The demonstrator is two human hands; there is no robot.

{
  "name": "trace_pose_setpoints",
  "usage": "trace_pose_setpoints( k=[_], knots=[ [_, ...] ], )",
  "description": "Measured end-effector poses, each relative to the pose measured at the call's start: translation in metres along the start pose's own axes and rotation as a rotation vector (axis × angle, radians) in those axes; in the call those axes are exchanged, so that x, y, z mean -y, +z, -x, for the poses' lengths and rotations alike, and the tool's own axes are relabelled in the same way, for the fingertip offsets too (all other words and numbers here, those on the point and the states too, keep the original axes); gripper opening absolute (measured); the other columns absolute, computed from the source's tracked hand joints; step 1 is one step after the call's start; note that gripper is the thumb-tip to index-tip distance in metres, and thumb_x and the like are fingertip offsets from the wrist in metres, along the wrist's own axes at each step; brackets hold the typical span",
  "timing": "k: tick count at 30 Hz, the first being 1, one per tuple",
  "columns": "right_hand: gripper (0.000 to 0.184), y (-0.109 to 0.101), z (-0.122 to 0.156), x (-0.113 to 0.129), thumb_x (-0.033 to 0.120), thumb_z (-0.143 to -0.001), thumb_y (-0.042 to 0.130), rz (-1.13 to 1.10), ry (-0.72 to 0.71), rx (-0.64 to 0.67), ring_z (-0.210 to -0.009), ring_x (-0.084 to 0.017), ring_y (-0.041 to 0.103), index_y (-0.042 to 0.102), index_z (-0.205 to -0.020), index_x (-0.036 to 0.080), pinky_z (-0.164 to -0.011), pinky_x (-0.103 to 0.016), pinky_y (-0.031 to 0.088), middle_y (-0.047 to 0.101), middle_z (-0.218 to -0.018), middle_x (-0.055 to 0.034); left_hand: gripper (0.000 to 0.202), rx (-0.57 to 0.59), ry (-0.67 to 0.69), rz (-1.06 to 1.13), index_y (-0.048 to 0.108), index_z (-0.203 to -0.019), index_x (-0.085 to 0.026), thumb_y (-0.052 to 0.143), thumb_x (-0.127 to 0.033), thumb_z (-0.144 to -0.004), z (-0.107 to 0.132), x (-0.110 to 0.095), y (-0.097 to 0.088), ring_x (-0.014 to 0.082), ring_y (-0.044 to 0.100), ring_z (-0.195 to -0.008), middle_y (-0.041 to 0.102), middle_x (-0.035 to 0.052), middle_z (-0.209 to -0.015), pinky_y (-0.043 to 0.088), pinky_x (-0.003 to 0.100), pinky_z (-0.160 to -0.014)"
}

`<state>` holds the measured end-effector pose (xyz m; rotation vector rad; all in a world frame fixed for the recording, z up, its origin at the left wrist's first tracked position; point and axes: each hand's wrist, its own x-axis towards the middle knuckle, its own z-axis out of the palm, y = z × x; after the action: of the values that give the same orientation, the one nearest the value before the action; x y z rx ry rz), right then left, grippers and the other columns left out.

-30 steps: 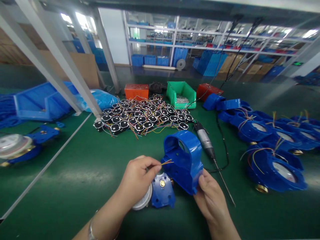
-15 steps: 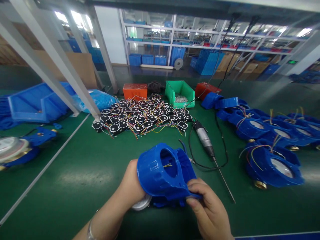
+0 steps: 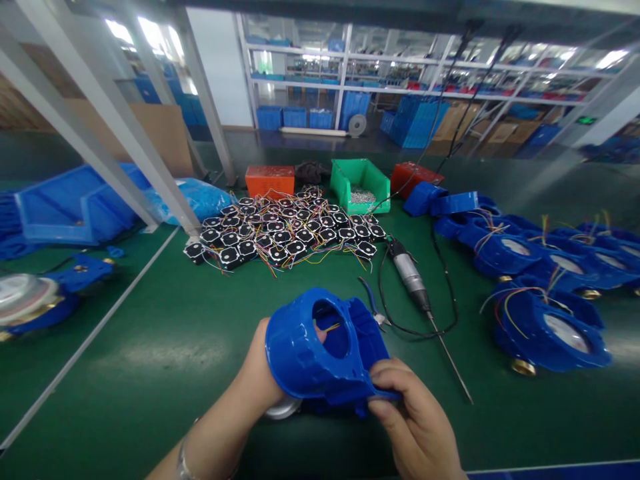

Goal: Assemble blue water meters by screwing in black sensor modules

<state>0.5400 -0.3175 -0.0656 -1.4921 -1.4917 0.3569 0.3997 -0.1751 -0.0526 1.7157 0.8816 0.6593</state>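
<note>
A blue plastic meter housing with a round opening is tilted in front of me. My right hand pinches its lower right edge between thumb and fingers. My left hand reaches up inside the housing, so most of its fingers are hidden. Through the round opening a fingertip shows against thin yellow wires, which appear gripped there. Under the housing, a silver round meter part is partly covered. Beyond the housing lie blue-handled pliers and an electric screwdriver with a long bit.
Several black wired modules are spread mid-table. Behind them stand an orange box and a green bin of small metal parts. Blue meters with wires line the right. Another meter and a blue bin lie left, near metal posts.
The housing has shifted slightly left along with both hands. A left fingertip now shows beside the yellow wires in the opening, and more of the pliers is visible.
</note>
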Motion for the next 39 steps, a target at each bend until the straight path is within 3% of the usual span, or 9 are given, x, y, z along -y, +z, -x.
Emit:
trace_pose_setpoints(
  k=[4,9,13,17,20,23,26,33,39],
  knots=[
    [0.007,0.002,-0.003,-0.002,0.021,-0.085,0.045,0.030,-0.003,-0.002,-0.083,-0.008,0.049,0.046,-0.092,0.018,-0.072,-0.017,0.043,0.050,-0.087,-0.0018,0.016,-0.031,-0.084,0.024,0.065,-0.063,-0.015,0.063,-0.031,-0.066,-0.005,-0.005,-0.001,0.0174,0.061,-0.061,0.068,0.0037,-0.065,0.051,0.028,-0.062],
    [0.007,0.005,-0.005,-0.004,0.023,-0.085,0.046,0.067,0.011,-0.029,-0.082,-0.006,0.050,0.046,-0.091,0.019,-0.071,-0.015,0.042,0.051,-0.086,-0.0003,0.032,0.217,0.001,0.032,0.066,-0.092,-0.019,0.067,-0.030,-0.063,-0.009,-0.003,-0.017,0.0222,0.059,-0.095,0.066,0.0058,-0.101,0.044,0.035,-0.088],
    [0.006,0.008,-0.004,-0.004,0.022,-0.085,0.046,0.052,0.011,-0.040,-0.082,-0.007,0.050,0.046,-0.090,0.019,-0.072,-0.015,0.042,0.051,-0.086,-0.0002,0.034,0.311,-0.133,0.157,0.064,-0.097,-0.017,0.067,-0.029,-0.066,-0.011,0.005,-0.030,0.0231,0.060,-0.091,0.067,0.0072,-0.098,0.047,0.036,-0.082],
    [0.007,0.006,-0.007,-0.004,0.021,-0.084,0.046,0.085,0.001,-0.033,-0.083,-0.008,0.051,0.048,-0.090,0.018,-0.073,-0.017,0.042,0.052,-0.087,-0.0014,0.026,0.073,-0.387,0.459,0.063,-0.087,-0.012,0.063,-0.032,-0.070,-0.014,0.009,-0.041,0.0170,0.062,-0.066,0.069,0.0065,-0.076,0.051,0.029,-0.064],
    [0.007,0.004,-0.014,-0.001,0.022,-0.085,0.046,0.118,-0.044,0.031,-0.081,-0.009,0.050,0.049,-0.088,0.016,-0.072,-0.019,0.042,0.053,-0.085,-0.0028,0.039,-0.095,-0.379,0.687,0.059,-0.097,-0.012,0.054,-0.045,-0.076,-0.013,0.003,-0.047,0.0186,0.062,-0.078,0.067,0.0104,-0.092,0.050,0.029,-0.069],
    [0.009,0.002,-0.020,0.005,0.022,-0.086,0.043,0.140,-0.118,0.140,-0.078,-0.010,0.049,0.049,-0.087,0.015,-0.070,-0.021,0.041,0.054,-0.083,-0.0038,0.047,0.015,-0.338,0.672,0.057,-0.103,-0.011,0.060,-0.045,-0.070,-0.007,-0.010,-0.048,0.0223,0.060,-0.090,0.063,0.0123,-0.103,0.048,0.030,-0.076],
    [0.013,-0.003,-0.026,0.011,0.024,-0.087,0.041,0.132,-0.103,0.239,-0.077,-0.010,0.048,0.050,-0.085,0.015,-0.069,-0.022,0.040,0.054,-0.082,-0.0031,0.049,0.094,-0.450,0.580,0.055,-0.106,-0.013,0.069,-0.026,-0.062,-0.002,-0.020,-0.044,0.0200,0.062,-0.077,0.066,0.0086,-0.094,0.048,0.028,-0.068],
    [0.028,-0.017,-0.056,0.016,0.039,-0.086,0.043,0.356,-0.041,0.137,-0.084,-0.012,0.047,0.049,-0.102,0.018,-0.068,-0.021,0.039,0.046,-0.095,-0.0057,0.042,0.077,-0.472,0.587,0.060,-0.098,-0.013,0.063,-0.015,-0.056,0.002,-0.017,-0.034,0.0203,0.062,-0.075,0.067,0.0059,-0.086,0.048,0.028,-0.065],
    [0.018,-0.002,-0.082,0.019,0.034,-0.081,0.054,0.625,0.072,0.385,-0.074,-0.011,0.042,0.057,-0.079,0.016,-0.063,-0.022,0.030,0.046,-0.082,-0.0037,0.041,0.060,-0.470,0.550,0.062,-0.095,-0.014,0.063,-0.014,-0.055,0.006,-0.018,-0.034,0.0180,0.061,-0.070,0.068,0.0044,-0.083,0.046,0.027,-0.064]
  ],
)
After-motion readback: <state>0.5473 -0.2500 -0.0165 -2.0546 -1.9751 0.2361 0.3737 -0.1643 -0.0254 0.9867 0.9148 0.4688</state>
